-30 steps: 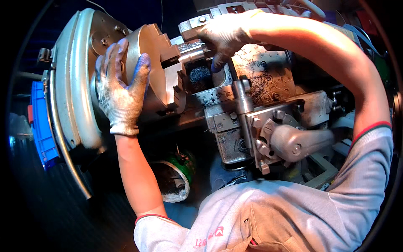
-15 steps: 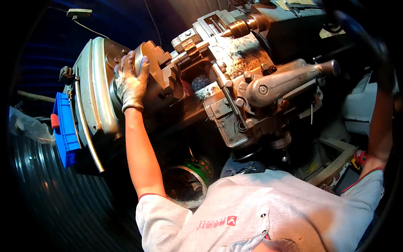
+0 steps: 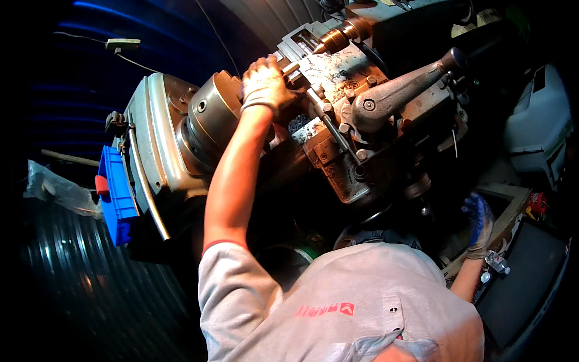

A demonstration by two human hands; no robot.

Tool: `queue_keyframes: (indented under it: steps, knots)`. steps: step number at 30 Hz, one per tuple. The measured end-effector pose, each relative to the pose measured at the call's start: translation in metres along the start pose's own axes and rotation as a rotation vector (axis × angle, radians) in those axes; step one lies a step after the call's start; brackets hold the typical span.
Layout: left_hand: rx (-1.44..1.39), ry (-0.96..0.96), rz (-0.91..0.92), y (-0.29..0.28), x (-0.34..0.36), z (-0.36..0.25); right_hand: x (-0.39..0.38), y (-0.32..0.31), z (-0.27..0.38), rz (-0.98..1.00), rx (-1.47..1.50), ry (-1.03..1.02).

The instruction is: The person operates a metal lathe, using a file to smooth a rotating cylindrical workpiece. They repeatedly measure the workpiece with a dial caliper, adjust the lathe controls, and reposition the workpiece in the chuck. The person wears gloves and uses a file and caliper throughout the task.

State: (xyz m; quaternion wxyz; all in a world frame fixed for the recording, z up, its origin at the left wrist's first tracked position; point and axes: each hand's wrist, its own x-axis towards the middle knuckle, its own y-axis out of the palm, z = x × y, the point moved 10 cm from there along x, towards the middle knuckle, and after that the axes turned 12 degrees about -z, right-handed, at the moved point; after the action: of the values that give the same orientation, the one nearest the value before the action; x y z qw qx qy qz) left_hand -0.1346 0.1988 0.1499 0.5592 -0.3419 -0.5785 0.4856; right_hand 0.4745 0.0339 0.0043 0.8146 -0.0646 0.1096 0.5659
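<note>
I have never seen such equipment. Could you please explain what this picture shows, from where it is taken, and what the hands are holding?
The picture comes from a wide camera on the person's head, looking down. The machine looks like a metal lathe. Its round chuck, left of centre, is the part that clamps work. The gloved left hand is at the chuck's front, near a metal rod; what it grips, if anything, is hidden. The gloved right hand is low at the right, with nothing visible in it. Dark chips lie on a flat metal plate, near a pointed metal piece.
</note>
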Motion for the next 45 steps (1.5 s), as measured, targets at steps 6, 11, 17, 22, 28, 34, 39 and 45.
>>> queue_keyframes:
  steps: [6,11,17,22,28,34,39,45]
  knots:
    - [0.075,-0.015,-0.157,0.052,0.012,0.007,-0.001,0.008,0.010,-0.008,-0.175,-0.076]
    - [0.105,0.039,0.186,0.062,0.031,0.002,0.001,-0.001,-0.013,-0.005,-0.181,0.045]
    - [-0.179,-0.059,0.448,0.066,0.045,0.016,0.007,0.035,-0.027,0.140,-0.208,0.068]
    - [-0.226,-0.185,0.480,0.074,0.039,0.021,0.014,0.047,-0.051,0.201,-0.201,0.179]
    - [0.069,0.017,0.059,0.061,0.026,0.005,0.030,0.062,-0.058,0.276,-0.205,0.132]
    - [-0.077,0.012,0.653,0.084,0.046,0.012,0.042,0.071,-0.063,0.300,-0.119,0.173]
    - [-0.148,-0.013,0.386,0.080,0.043,0.017,0.045,0.076,-0.066,0.300,-0.167,0.169]
    - [0.148,0.096,0.194,0.069,0.031,-0.005,0.044,0.084,-0.081,0.326,-0.244,0.187]
